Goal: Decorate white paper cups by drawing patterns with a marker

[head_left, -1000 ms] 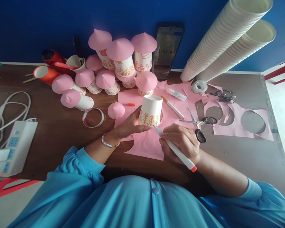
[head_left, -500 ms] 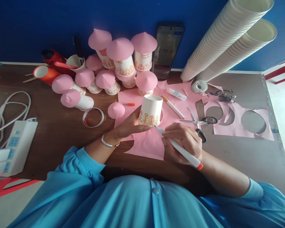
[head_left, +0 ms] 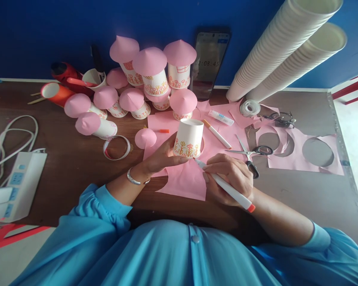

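A white paper cup [head_left: 191, 131] with red and yellow flowers drawn round its lower edge is gripped by my left hand [head_left: 164, 155], the thumb along its near edge. My right hand [head_left: 229, 176] is closed round a white marker [head_left: 232, 190] with an orange-red end. The marker's tip is at the flowered edge of the cup, beside my left thumb. Pink paper [head_left: 185, 184] lies beneath both hands. Just behind the cup stands a small flowered cup with a pink cone roof [head_left: 183, 101]. An orange marker cap [head_left: 164, 131] lies to the left.
Several pink-roofed cups [head_left: 150, 65] stand at the back left. Open scissors [head_left: 249, 152], a second marker [head_left: 217, 134], a glue stick [head_left: 221, 117] and a tape roll [head_left: 250, 108] lie right. Tall cup stacks [head_left: 282, 51] and a phone [head_left: 210, 63] lean on the wall; a power strip [head_left: 25, 184] sits left.
Almost nothing differs. The view has shifted very slightly, and the cup and marker keep nearly the same position, with the tip still at the cup's lower edge.
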`<state>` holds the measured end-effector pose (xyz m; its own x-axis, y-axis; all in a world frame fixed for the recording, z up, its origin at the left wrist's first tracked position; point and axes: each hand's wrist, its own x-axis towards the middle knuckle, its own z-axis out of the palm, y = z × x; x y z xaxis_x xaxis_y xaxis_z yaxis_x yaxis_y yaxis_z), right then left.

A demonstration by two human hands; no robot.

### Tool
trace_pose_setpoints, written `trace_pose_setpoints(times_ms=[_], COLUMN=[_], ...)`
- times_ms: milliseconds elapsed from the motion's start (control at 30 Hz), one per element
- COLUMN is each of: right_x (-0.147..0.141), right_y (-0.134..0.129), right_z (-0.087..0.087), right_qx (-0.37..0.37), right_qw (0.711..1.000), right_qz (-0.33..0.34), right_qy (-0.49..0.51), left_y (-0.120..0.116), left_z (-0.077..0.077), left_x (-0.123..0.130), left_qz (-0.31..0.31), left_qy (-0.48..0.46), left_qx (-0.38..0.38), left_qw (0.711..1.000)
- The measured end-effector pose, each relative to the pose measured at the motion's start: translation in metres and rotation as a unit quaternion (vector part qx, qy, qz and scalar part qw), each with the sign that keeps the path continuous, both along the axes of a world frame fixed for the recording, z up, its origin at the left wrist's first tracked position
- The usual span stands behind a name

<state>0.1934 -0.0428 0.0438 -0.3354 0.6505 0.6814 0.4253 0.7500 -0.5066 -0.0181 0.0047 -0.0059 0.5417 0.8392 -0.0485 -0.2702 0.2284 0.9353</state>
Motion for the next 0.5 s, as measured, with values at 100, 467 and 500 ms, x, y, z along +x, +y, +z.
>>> trace_pose_setpoints(times_ms=[100,467,500], right_x=[0.0004,-0.0014,-0.0012], right_y=[0.0,0.0026,0.0021], right_z=[-0.0007,-0.0008,-0.001], right_qx=[0.007,0.019,0.015], right_qw=[1.0,1.0,1.0], right_qz=[-0.005,-0.007,-0.007], right_qy=[0.008,-0.001,-0.002], left_y=[0.0001,-0.0002,-0.0001], left_z=[-0.0014,-0.0033,-0.0043], left_x=[-0.0002,-0.0016,-0.0019], left_qz=[0.002,-0.001,0.0], left_qy=[-0.003,-0.006,-0.007], left_qx=[-0.007,-0.011,-0.012], left_qw=[1.0,1.0,1.0])
